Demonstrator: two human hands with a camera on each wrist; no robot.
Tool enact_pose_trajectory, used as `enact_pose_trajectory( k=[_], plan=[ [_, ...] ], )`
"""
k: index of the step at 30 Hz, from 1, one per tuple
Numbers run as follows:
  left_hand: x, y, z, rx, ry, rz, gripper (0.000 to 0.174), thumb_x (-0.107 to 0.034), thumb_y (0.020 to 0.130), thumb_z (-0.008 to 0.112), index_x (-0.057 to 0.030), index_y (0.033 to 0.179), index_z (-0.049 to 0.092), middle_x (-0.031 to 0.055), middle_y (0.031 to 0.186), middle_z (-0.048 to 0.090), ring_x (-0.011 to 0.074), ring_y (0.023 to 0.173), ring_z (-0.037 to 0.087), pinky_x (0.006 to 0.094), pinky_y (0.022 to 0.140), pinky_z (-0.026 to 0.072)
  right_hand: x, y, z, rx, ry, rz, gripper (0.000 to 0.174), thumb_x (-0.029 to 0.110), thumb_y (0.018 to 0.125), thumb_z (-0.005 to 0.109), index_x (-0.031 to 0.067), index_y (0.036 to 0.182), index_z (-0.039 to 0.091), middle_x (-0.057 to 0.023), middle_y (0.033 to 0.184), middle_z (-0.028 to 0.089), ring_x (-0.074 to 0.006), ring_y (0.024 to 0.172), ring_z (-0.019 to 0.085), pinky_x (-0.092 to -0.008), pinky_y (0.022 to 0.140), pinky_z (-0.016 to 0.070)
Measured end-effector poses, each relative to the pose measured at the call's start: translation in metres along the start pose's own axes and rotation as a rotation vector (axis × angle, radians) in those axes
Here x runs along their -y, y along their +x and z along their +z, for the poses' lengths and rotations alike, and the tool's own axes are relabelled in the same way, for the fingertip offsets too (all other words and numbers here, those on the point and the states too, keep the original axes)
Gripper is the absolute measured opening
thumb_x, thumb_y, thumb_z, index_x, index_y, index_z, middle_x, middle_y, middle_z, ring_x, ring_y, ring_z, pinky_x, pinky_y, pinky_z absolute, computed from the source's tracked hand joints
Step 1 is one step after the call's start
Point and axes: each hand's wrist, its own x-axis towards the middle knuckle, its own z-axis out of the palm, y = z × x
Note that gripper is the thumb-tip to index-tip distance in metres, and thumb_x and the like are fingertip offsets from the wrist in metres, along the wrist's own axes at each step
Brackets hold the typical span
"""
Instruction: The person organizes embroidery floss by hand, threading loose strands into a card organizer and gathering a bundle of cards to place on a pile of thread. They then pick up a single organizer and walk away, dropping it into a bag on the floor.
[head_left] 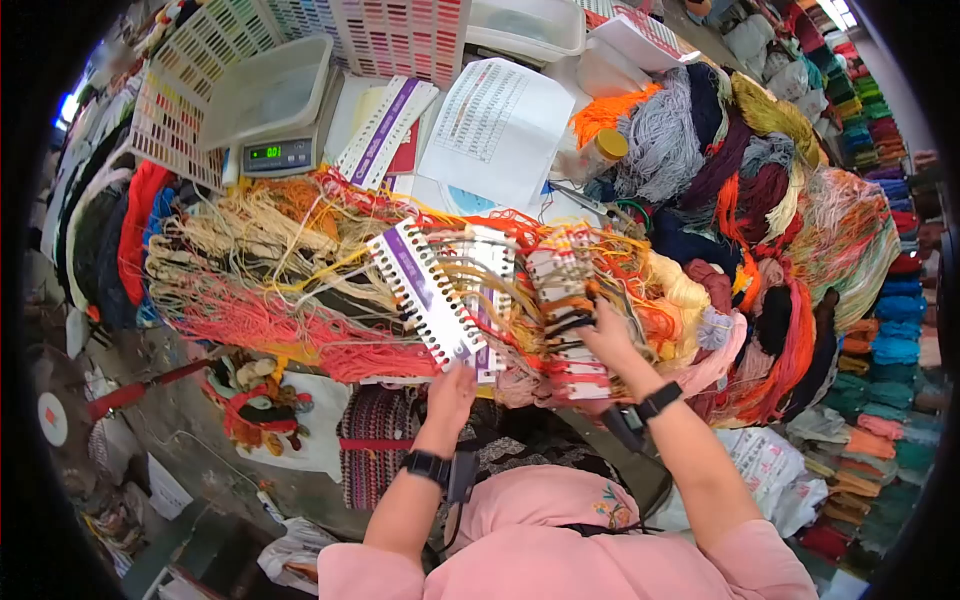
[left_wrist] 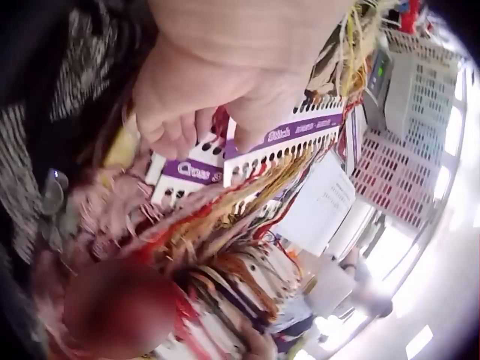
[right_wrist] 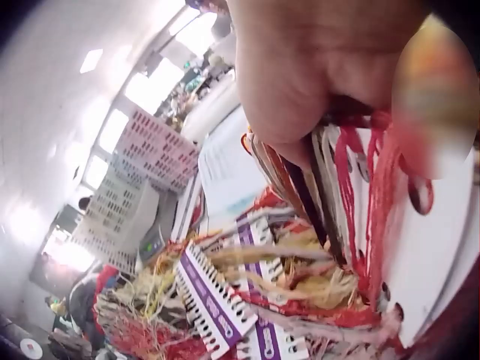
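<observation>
My left hand point(head_left: 452, 395) pinches the near end of a white thread card point(head_left: 425, 290) with a purple stripe and punched holes along both edges. A second purple-striped card point(left_wrist: 192, 172) lies beneath it, partly covered, with tan and grey strands looped from it. My right hand point(head_left: 608, 338) grips a bundle of thread cards point(head_left: 562, 300) wound with red, brown, black and cream floss. In the right wrist view, red strands point(right_wrist: 352, 187) hang through the bundle's holes, and the hand hides its upper part. Loose floss stretches between the single cards and the bundle.
Piles of beige and pink thread point(head_left: 330, 335) cover the table's left, with coloured skeins point(head_left: 700, 140) heaped at right. Behind stand a digital scale point(head_left: 280, 153) with a clear tub point(head_left: 265, 90), perforated colour baskets point(head_left: 400, 40), a printed sheet point(head_left: 495, 130) and a yellow-lidded jar point(head_left: 608, 146).
</observation>
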Motion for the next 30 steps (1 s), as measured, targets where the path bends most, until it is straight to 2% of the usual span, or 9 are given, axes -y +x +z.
enact_pose_trajectory(
  k=[4, 7, 9, 11, 13, 15, 23, 26, 30],
  plan=[
    [-0.019, 0.012, 0.042, -0.116, -0.148, 0.199, 0.013, -0.013, 0.08, 0.056, -0.0091, 0.089, 0.048, 0.002, 0.079, 0.055, 0.0114, 0.066, 0.053, 0.0215, 0.049, 0.0406, -0.005, 0.007, 0.017, -0.022, 0.083, -0.047, 0.038, 0.016, 0.065, 0.061, -0.0021, 0.095, 0.044, -0.0235, 0.085, 0.054, -0.0394, 0.085, 0.051, -0.0413, 0.074, 0.0396],
    [-0.035, -0.002, 0.058, -0.001, 0.271, 0.483, 0.009, -0.01, 0.079, 0.054, -0.0058, 0.085, 0.049, 0.0021, 0.073, 0.055, 0.0126, 0.063, 0.052, 0.0252, 0.049, 0.0397, 0.0, -0.002, 0.008, -0.05, 0.153, -0.095, 0.04, 0.017, 0.066, 0.062, -0.0023, 0.097, 0.045, -0.022, 0.087, 0.055, -0.0381, 0.087, 0.051, -0.0393, 0.076, 0.0391],
    [-0.025, 0.0, 0.05, 0.02, 0.974, 1.03, 0.016, -0.008, 0.075, 0.054, -0.001, 0.088, 0.049, 0.0137, 0.074, 0.053, 0.0271, 0.067, 0.052, 0.0345, 0.058, 0.0414, -0.002, -0.009, 0.003, -0.094, 0.14, -0.116, 0.041, 0.017, 0.067, 0.062, -0.0025, 0.098, 0.044, -0.0215, 0.088, 0.055, -0.0378, 0.087, 0.051, -0.039, 0.076, 0.0392],
    [-0.014, -0.038, 0.073, 0.162, 1.261, 1.156, 0.016, -0.008, 0.077, 0.043, 0.0017, 0.09, 0.047, 0.0223, 0.081, 0.052, 0.0374, 0.076, 0.051, 0.0422, 0.066, 0.0418, -0.003, -0.012, 0.009, -0.084, 0.153, -0.04, 0.039, 0.019, 0.069, 0.061, -0.0027, 0.096, 0.043, -0.023, 0.084, 0.054, -0.0384, 0.083, 0.052, -0.0397, 0.073, 0.04],
    [0.001, -0.05, 0.087, 0.284, 1.729, 0.718, 0.024, -0.003, 0.073, 0.041, 0.0006, 0.096, 0.048, 0.0215, 0.087, 0.054, 0.0344, 0.084, 0.053, 0.0414, 0.07, 0.0445, 0.007, -0.009, 0.02, -0.092, 0.121, 0.016, 0.04, 0.02, 0.07, 0.06, -0.003, 0.097, 0.041, -0.024, 0.081, 0.054, -0.0392, 0.079, 0.053, -0.0405, 0.069, 0.0408],
    [0.04, -0.037, 0.07, 0.388, 1.605, 1.172, 0.028, -0.003, 0.072, 0.044, -0.0031, 0.1, 0.049, 0.0159, 0.095, 0.054, 0.0311, 0.087, 0.053, 0.0398, 0.07, 0.0454, 0.008, -0.004, 0.037, -0.096, 0.111, 0.025, 0.045, 0.027, 0.073, 0.058, -0.0036, 0.096, 0.035, -0.0273, 0.076, 0.054, -0.0423, 0.074, 0.053, -0.0438, 0.063, 0.0408],
    [0.036, -0.035, 0.071, 0.633, 1.907, 0.749, 0.031, -0.006, 0.07, 0.049, -0.0033, 0.1, 0.049, 0.0182, 0.095, 0.053, 0.033, 0.089, 0.052, 0.0391, 0.073, 0.0444, 0.017, -0.005, 0.047, 0.063, 0.089, 0.04, 0.051, 0.031, 0.075, 0.055, -0.0066, 0.098, 0.03, -0.0304, 0.077, 0.054, -0.0441, 0.075, 0.052, -0.0442, 0.065, 0.0412],
    [0.039, -0.017, 0.058, 0.731, 1.744, 1.39, 0.029, -0.011, 0.07, 0.051, -0.0036, 0.098, 0.051, 0.0191, 0.092, 0.055, 0.0324, 0.087, 0.053, 0.0401, 0.072, 0.0441, 0.003, 0.0, 0.05, 0.005, 0.008, 0.018, 0.044, 0.023, 0.071, 0.058, -0.0041, 0.096, 0.034, -0.0272, 0.073, 0.055, -0.0434, 0.072, 0.053, -0.0451, 0.063, 0.0418],
    [0.002, 0.019, 0.098, 0.632, 2.0, 1.261, 0.026, -0.016, 0.072, 0.052, -0.004, 0.096, 0.053, 0.0172, 0.09, 0.056, 0.0288, 0.084, 0.054, 0.0389, 0.07, 0.0438, -0.013, -0.017, -0.006, -0.003, -0.017, -0.065, 0.044, 0.018, 0.068, 0.061, -0.003, 0.099, 0.039, -0.0223, 0.083, 0.054, -0.0358, 0.08, 0.054, -0.0379, 0.068, 0.0417]
  ],
)
